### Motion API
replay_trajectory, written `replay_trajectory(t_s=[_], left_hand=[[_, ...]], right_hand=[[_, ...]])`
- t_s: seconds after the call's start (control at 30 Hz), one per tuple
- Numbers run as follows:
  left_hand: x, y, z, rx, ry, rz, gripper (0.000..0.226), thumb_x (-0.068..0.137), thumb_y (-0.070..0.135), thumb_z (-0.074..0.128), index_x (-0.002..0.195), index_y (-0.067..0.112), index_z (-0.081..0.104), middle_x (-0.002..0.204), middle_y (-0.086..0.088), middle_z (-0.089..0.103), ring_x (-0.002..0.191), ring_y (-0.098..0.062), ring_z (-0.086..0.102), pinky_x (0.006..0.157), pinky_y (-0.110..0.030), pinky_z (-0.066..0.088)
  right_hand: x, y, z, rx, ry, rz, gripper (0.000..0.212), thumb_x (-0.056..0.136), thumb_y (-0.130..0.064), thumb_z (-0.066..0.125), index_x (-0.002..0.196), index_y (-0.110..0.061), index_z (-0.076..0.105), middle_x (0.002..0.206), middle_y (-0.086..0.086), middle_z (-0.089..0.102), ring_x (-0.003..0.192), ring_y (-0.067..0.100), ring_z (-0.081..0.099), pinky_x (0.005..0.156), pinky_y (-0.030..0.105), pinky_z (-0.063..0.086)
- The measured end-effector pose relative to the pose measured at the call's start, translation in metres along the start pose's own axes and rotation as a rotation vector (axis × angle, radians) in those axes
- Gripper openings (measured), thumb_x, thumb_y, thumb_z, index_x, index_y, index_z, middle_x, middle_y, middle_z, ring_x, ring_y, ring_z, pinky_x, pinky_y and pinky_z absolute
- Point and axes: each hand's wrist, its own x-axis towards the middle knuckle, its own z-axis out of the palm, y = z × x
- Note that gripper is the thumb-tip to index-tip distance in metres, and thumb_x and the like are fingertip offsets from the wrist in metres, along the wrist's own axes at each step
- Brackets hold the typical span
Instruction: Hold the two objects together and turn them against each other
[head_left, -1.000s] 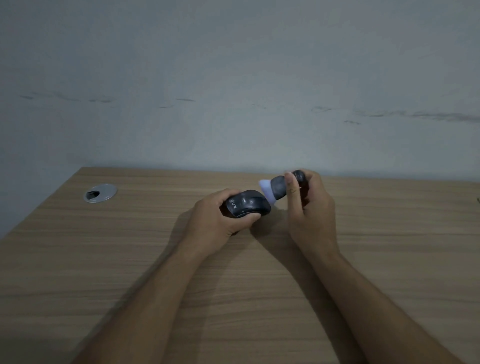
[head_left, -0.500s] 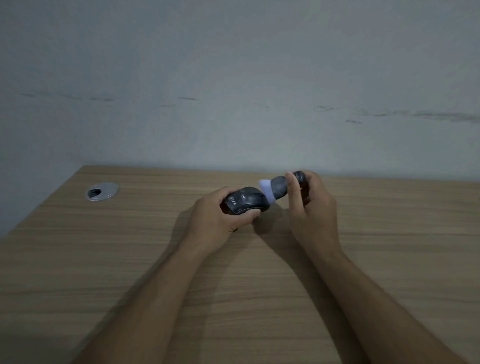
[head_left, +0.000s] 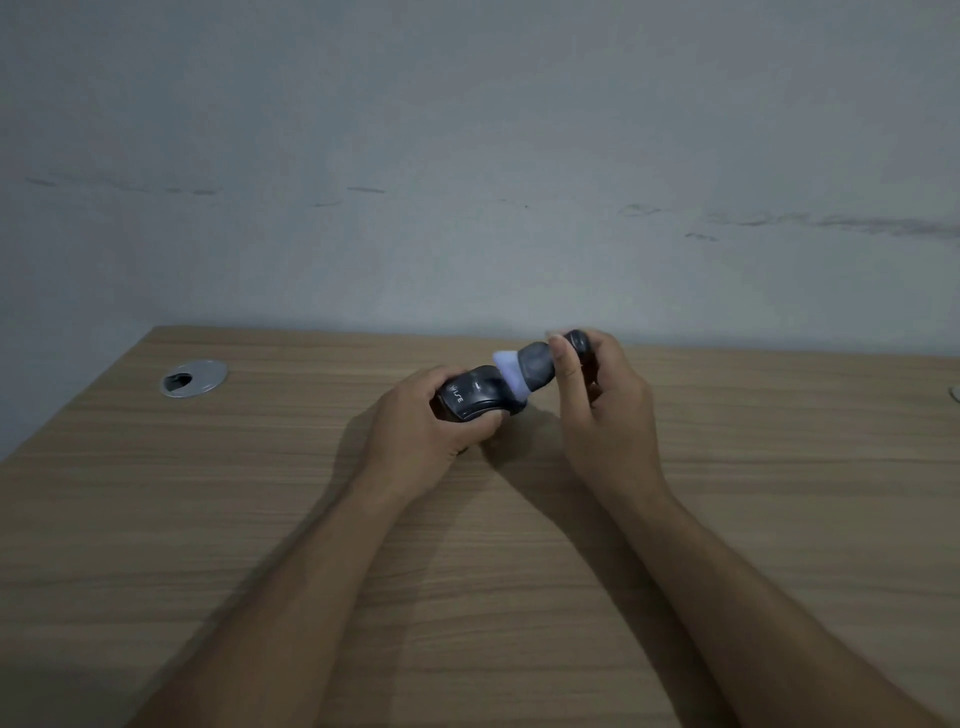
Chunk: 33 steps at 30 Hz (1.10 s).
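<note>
From the head camera, which is the only view we've got: we have the small black plastic computer mouse with white lettering wrapped in our left hand. The thumb curls along its near edge and the fingers go round the far side, so it's held just above the light wood-grain table, a bit left of centre and towards the far edge.

Our right hand grips the dark grey stubby brush with a pale bluish-white tip. Its fingers curl round the handle and the thumb lies along the near side.

The relation that matters is this: the brush's long axis slants from far right down to near left, and its pale tip touches the right end of the mouse. So the mouse lies straight left of the right hand's grip, roughly in line with the brush. The mouse's own long axis runs about left to right too. The left hand is obviously the nearer one to the mouse.

Over at the far left sits a round silver metal cable grommet set into the tabletop, well apart from both hands. A scuffed grey wall is behind everything.
</note>
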Motion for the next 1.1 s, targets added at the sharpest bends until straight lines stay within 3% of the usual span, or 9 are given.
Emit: replay_trajectory(t_s=[0.07,0.17,0.4,0.5,0.6,0.7,0.83,1.0,1.1], left_hand=[[0.0,0.0,-0.001,0.02,-0.004,-0.003,0.041,0.076,0.034,0.099,0.113,0.03,0.081,0.097,0.009,0.08,0.086,-0.008,0.072,0.068,-0.013,0.05],[-0.002,0.0,-0.003,0.033,-0.021,0.016,0.042,0.077,0.025,0.097,0.114,0.03,0.08,0.099,0.01,0.079,0.086,-0.007,0.071,0.068,-0.008,0.048],[-0.001,0.0,-0.001,-0.005,-0.017,0.084,0.044,0.077,0.028,0.099,0.114,0.036,0.078,0.105,0.014,0.079,0.096,-0.003,0.071,0.082,-0.011,0.051],[-0.001,-0.001,0.001,-0.013,-0.002,0.078,0.045,0.077,0.03,0.099,0.118,0.031,0.08,0.105,0.015,0.079,0.096,0.002,0.07,0.08,-0.008,0.047],[-0.001,-0.002,0.0,0.009,0.008,0.052,0.044,0.076,0.031,0.099,0.116,0.033,0.079,0.094,0.02,0.078,0.082,0.01,0.067,0.071,-0.007,0.046],[-0.002,-0.001,-0.001,0.046,-0.015,0.031,0.044,0.078,0.031,0.097,0.117,0.035,0.077,0.093,0.018,0.077,0.081,0.007,0.067,0.067,-0.009,0.045],[-0.003,-0.002,-0.004,0.003,-0.052,0.034,0.044,0.081,0.032,0.095,0.12,0.032,0.076,0.099,0.014,0.08,0.088,-0.002,0.073,0.077,-0.022,0.055],[-0.005,0.003,-0.005,0.04,-0.119,0.007,0.045,0.091,0.042,0.087,0.131,0.033,0.068,0.11,0.016,0.078,0.099,0.01,0.069,0.076,-0.003,0.046],[-0.005,0.002,-0.007,0.014,-0.163,-0.015,0.047,0.096,0.036,0.081,0.139,0.03,0.062,0.117,0.014,0.076,0.105,0.006,0.069,0.076,0.0,0.045]], right_hand=[[-0.004,-0.008,0.006,0.005,-0.056,-0.068,0.017,0.111,-0.025,0.062,0.117,-0.013,0.072,0.096,-0.007,0.074,0.083,0.002,0.07,0.075,0.016,0.052],[-0.007,-0.003,0.012,-0.041,-0.094,-0.113,0.014,0.11,-0.024,0.064,0.115,-0.013,0.072,0.097,-0.007,0.074,0.081,0.007,0.069,0.076,0.021,0.054],[0.005,0.027,0.001,-0.165,-0.048,0.091,0.018,0.109,-0.03,0.065,0.114,-0.015,0.075,0.098,-0.003,0.077,0.08,0.012,0.068,0.082,0.035,0.055],[0.005,0.016,-0.003,-0.104,0.03,0.076,0.018,0.111,-0.032,0.062,0.112,-0.017,0.072,0.086,-0.011,0.071,0.073,-0.002,0.063,0.073,0.023,0.049],[-0.001,-0.002,0.0,-0.002,-0.023,-0.04,0.018,0.111,-0.027,0.062,0.119,-0.014,0.073,0.095,-0.009,0.075,0.083,0.0,0.07,0.076,0.015,0.052],[-0.006,-0.007,0.007,-0.012,-0.111,-0.135,0.015,0.109,-0.023,0.066,0.119,-0.015,0.074,0.101,-0.007,0.077,0.086,0.01,0.074,0.077,0.021,0.056],[-0.001,0.007,0.005,-0.111,-0.066,-0.075,0.012,0.107,-0.024,0.07,0.112,-0.016,0.076,0.088,-0.015,0.069,0.073,-0.006,0.063,0.072,0.01,0.044],[0.004,0.023,-0.002,-0.191,-0.014,0.074,0.014,0.107,-0.03,0.068,0.108,-0.019,0.076,0.08,-0.014,0.066,0.067,0.0,0.06,0.068,0.013,0.038],[0.002,0.013,-0.002,-0.135,0.026,0.057,0.018,0.11,-0.033,0.063,0.112,-0.018,0.075,0.083,-0.013,0.069,0.073,-0.001,0.064,0.069,0.015,0.043]])
